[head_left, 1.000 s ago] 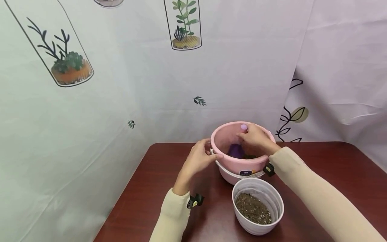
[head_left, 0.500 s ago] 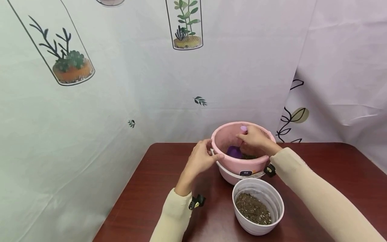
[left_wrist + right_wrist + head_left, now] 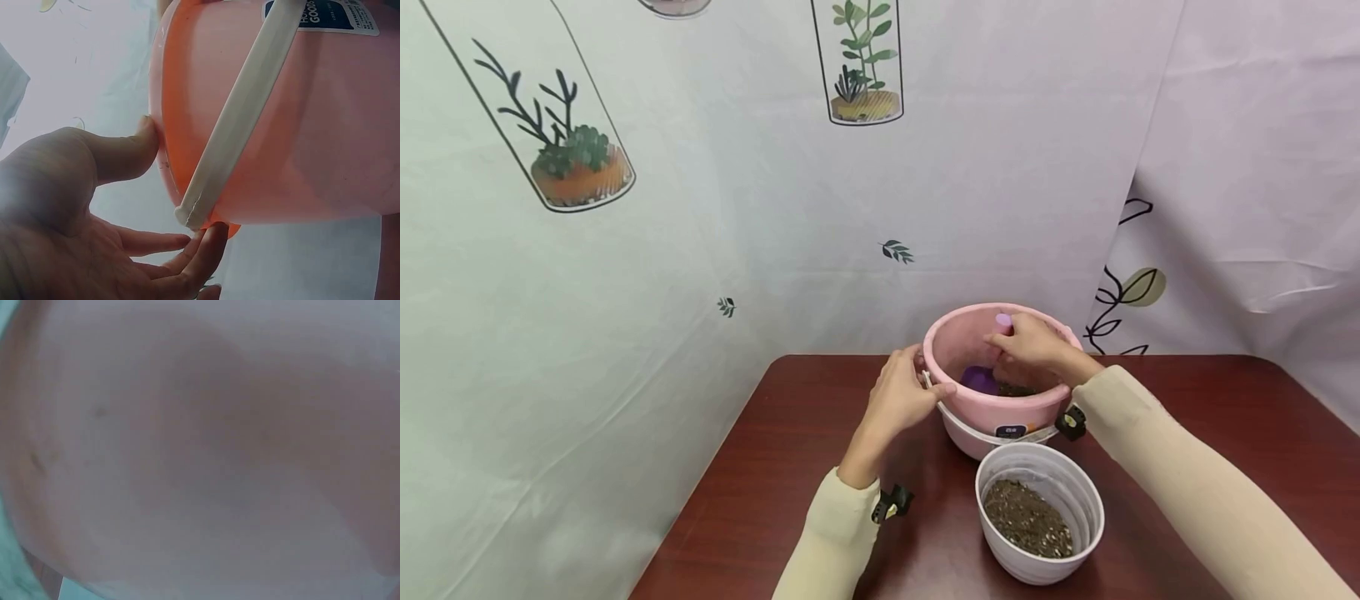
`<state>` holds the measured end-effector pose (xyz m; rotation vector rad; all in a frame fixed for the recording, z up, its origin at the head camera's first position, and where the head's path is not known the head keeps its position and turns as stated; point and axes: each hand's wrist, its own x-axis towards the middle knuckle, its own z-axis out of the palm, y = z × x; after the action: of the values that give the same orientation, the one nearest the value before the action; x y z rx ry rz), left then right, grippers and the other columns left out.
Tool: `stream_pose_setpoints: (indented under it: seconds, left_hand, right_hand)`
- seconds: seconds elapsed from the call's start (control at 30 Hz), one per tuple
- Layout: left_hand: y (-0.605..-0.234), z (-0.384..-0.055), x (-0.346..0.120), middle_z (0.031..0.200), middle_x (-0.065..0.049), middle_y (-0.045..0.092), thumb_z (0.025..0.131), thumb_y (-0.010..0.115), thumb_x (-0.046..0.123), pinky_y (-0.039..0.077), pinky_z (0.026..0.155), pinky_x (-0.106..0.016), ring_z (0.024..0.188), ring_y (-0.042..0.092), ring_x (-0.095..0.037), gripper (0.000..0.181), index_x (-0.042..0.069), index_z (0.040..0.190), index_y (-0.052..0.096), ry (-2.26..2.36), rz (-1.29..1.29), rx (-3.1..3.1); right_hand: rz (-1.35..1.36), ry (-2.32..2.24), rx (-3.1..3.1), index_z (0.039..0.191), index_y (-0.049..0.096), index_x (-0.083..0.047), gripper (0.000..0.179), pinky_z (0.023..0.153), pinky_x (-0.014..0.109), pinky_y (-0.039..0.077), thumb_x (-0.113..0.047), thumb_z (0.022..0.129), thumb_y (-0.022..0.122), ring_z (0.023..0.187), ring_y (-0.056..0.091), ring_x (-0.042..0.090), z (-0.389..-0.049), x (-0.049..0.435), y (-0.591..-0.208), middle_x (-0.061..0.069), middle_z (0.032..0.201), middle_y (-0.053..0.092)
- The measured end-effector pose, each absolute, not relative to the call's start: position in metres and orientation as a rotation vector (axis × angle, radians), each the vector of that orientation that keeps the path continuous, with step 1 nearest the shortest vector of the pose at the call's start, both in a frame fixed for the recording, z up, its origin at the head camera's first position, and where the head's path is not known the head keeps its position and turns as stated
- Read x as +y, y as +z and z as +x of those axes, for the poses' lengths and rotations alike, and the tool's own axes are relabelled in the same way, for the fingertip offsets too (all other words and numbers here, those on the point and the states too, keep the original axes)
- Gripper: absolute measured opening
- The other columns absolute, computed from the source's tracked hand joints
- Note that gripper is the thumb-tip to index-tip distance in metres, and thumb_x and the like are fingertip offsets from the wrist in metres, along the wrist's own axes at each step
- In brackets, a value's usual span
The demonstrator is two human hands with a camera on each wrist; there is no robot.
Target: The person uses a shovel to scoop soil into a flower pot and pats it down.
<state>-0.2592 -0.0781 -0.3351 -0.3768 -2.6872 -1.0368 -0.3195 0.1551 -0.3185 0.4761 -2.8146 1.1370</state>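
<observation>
A pink bucket (image 3: 1000,408) with a white handle (image 3: 250,106) stands on the table. On its left side, my left hand (image 3: 901,392) steadies it, with the thumb on the rim and the fingers curled against the wall by the handle's end. Reaching over the rim, my right hand (image 3: 1033,346) grips the upright handle of a purple garden trowel (image 3: 980,380). The trowel's blade is low inside the bucket, beside some dark soil (image 3: 1017,389); its tip is hidden. A blurred pink surface (image 3: 187,487) fills the right wrist view.
Just in front of the bucket stands a white ribbed pot (image 3: 1037,571) partly filled with brown soil (image 3: 1028,518). The dark red table (image 3: 790,450) meets a printed cloth backdrop (image 3: 790,208) behind the bucket.
The trowel and my right hand have shifted slightly downward inside the bucket, the blade moving a little left. My left hand keeps its place at the rim.
</observation>
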Motion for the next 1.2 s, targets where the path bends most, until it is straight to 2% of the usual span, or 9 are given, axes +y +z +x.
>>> stream_pose_setpoints:
  seconds: [0.17,0.43,0.63,0.83,1.03,1.2]
  left_hand:
    - [-0.3341,-0.2533,-0.0730,0.111,-0.008,0.062,0.078,0.082,0.035,0.046,0.087,-0.052,0.105,0.060,-0.026,0.058,0.010,0.127,0.063,-0.992,-0.322,-2.686]
    - [-0.3352,-0.2503,-0.0705,0.117,-0.009,0.062,0.079,0.081,0.034,0.044,0.088,-0.056,0.111,0.060,-0.027,0.057,0.011,0.128,0.065,-0.970,-0.288,-2.693]
    - [-0.3343,-0.2517,-0.0707,0.124,-0.010,0.061,0.080,0.080,0.034,0.043,0.091,-0.056,0.117,0.057,-0.027,0.060,0.011,0.133,0.062,-0.991,-0.292,-2.703]
    - [-0.3346,-0.2530,-0.0717,0.122,-0.010,0.061,0.080,0.081,0.035,0.046,0.087,-0.054,0.113,0.059,-0.027,0.060,0.011,0.133,0.062,-0.990,-0.312,-2.702]
    - [-0.3337,-0.2533,-0.0730,0.122,-0.011,0.060,0.080,0.081,0.035,0.046,0.087,-0.055,0.113,0.059,-0.028,0.062,0.010,0.133,0.061,-1.000,-0.326,-2.706]
    - [-0.3342,-0.2540,-0.0743,0.119,-0.011,0.061,0.080,0.081,0.035,0.047,0.086,-0.054,0.111,0.059,-0.027,0.061,0.011,0.132,0.062,-0.989,-0.336,-2.714]
  right_hand:
    - [0.487,1.170,-2.827,0.070,0.059,0.002,0.033,0.055,0.025,0.042,-0.017,0.096,0.061,0.055,0.050,0.012,-0.3186,0.1562,-0.3197,0.000,0.058,0.051]
    - [0.452,1.211,-2.849,0.074,0.063,0.002,0.033,0.056,0.025,0.045,-0.021,0.098,0.061,0.057,0.057,0.014,-0.3188,0.1570,-0.3207,0.002,0.059,0.059]
    - [0.433,1.332,-2.820,0.085,0.070,0.002,0.033,0.067,0.026,0.051,-0.023,0.101,0.057,0.074,0.068,0.026,-0.3216,0.1583,-0.3202,0.014,0.077,0.074]
    - [0.405,1.333,-2.806,0.086,0.069,0.001,0.033,0.073,0.028,0.052,-0.025,0.101,0.057,0.081,0.069,0.029,-0.3183,0.1564,-0.3178,0.013,0.077,0.074]
    - [0.370,1.334,-2.755,0.081,0.069,0.000,0.034,0.067,0.022,0.049,-0.024,0.101,0.057,0.080,0.068,0.030,-0.3191,0.1557,-0.3185,0.013,0.074,0.074]
    - [0.257,1.326,-2.727,0.076,0.071,-0.002,0.037,0.063,0.021,0.047,-0.028,0.099,0.059,0.074,0.065,0.023,-0.3182,0.1549,-0.3187,0.009,0.070,0.073]
